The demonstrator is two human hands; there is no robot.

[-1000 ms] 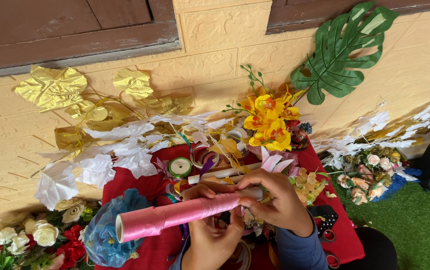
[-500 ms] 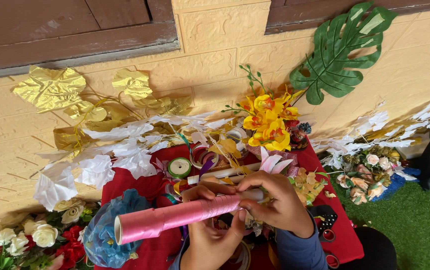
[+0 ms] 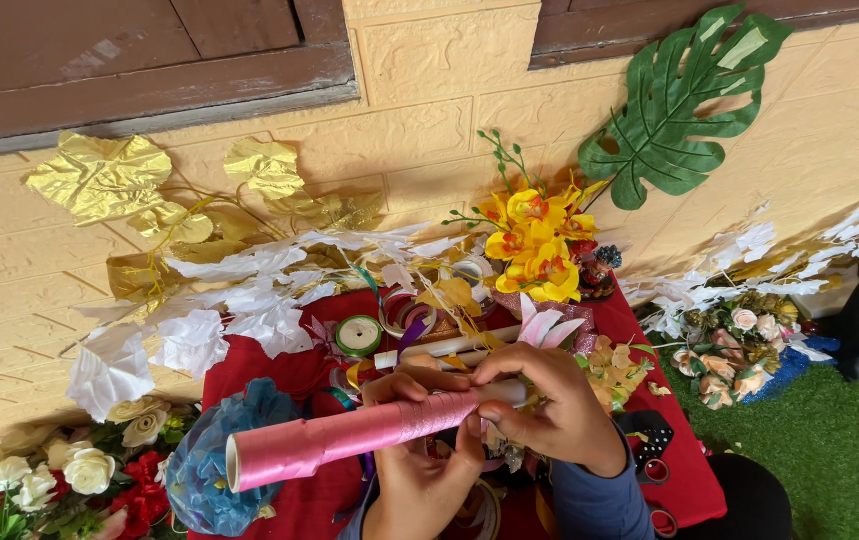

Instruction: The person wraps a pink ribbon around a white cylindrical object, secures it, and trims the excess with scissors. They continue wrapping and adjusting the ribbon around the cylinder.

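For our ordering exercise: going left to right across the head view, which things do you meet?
Gold leaves → blue flower → pink roll held by both hands → yellow flowers → green leaf → peach roses.

Two bare hands; the right hand (image 3: 550,420) wears a blue long sleeve (image 3: 590,500).

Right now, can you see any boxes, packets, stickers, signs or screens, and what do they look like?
No boxes, packets, stickers, signs or screens show.
Nearest to packaging, pink roll: long tube wound in pink ribbon, held level by both hands over the red cloth.
Tape spool: small, round, green, lying on the cloth behind the roll.
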